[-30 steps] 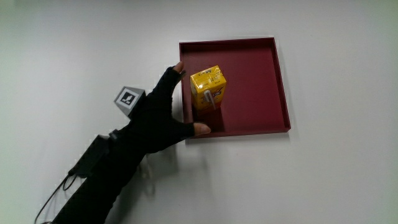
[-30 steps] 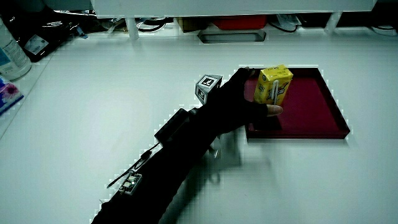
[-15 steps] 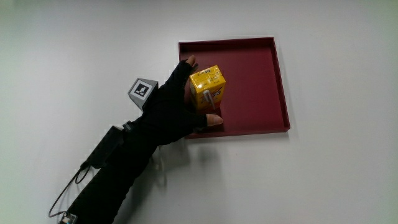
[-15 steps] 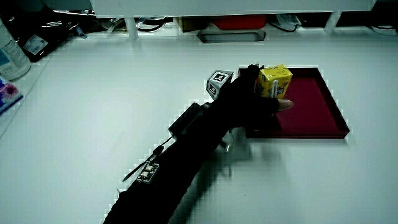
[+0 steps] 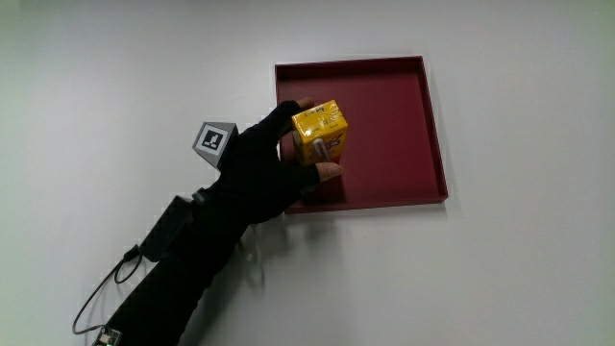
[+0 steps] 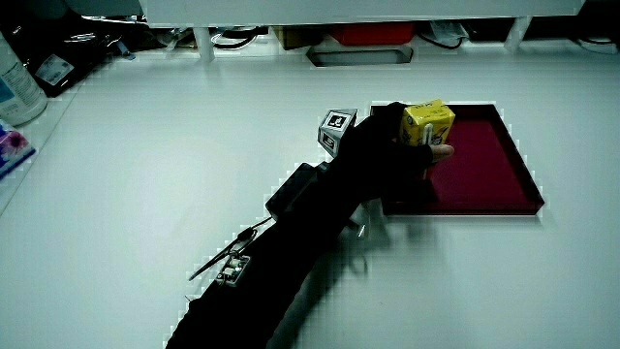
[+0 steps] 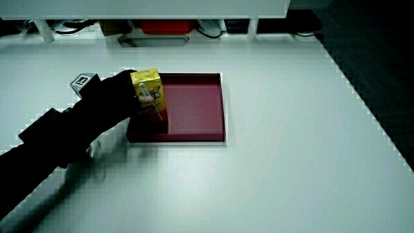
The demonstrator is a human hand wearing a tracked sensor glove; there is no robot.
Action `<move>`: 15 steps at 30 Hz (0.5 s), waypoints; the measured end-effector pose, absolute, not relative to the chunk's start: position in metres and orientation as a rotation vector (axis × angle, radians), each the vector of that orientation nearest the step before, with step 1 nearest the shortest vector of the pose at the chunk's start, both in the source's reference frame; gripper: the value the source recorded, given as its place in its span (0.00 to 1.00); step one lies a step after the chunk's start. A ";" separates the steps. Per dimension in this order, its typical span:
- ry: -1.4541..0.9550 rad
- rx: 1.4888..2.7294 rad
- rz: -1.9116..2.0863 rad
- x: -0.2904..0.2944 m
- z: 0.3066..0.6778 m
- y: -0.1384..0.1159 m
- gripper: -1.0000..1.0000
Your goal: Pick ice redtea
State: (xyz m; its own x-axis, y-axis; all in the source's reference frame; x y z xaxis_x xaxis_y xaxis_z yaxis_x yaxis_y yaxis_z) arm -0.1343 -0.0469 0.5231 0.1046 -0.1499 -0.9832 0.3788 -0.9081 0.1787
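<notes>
The hand [image 5: 267, 165] grips the yellow ice redtea carton [image 5: 321, 135], fingers wrapped round its side, over the red tray [image 5: 404, 125] on the white counter [image 5: 500, 269], at the tray's edge nearest the patterned cube [image 5: 215, 140]

No word, brand or number can be read anywhere. The yellow drink carton [image 5: 320, 134] carries dark print too small to make out. The cube [image 5: 215, 140] on the glove shows only a black-and-white square pattern, not lettering.
</notes>
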 end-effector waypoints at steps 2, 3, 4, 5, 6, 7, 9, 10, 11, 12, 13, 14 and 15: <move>0.186 2.008 -1.868 -0.137 0.523 -0.047 0.68; 0.169 2.010 -1.876 -0.138 0.525 -0.047 0.70; 0.168 2.008 -1.894 -0.140 0.527 -0.047 0.72; 0.166 2.011 -1.906 -0.141 0.528 -0.047 0.74; 0.158 2.004 -1.921 -0.141 0.527 -0.047 0.76; 0.150 2.008 -1.923 -0.142 0.528 -0.047 0.78; 0.150 2.008 -1.937 -0.143 0.531 -0.047 0.82; 0.143 1.995 -1.949 -0.143 0.530 -0.046 0.84; 0.138 1.993 -1.947 -0.143 0.530 -0.046 0.86; 0.130 1.984 -1.956 -0.143 0.530 -0.046 0.88; 0.138 1.988 -1.962 -0.144 0.533 -0.046 0.90; 0.130 1.984 -1.965 -0.144 0.534 -0.046 0.92; 0.138 1.983 -1.971 -0.143 0.534 -0.046 0.94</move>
State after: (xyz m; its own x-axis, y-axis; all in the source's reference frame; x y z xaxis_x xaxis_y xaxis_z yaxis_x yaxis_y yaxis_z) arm -0.1435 -0.0456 0.5336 0.0324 -0.1687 -0.9851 0.3042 -0.9372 0.1705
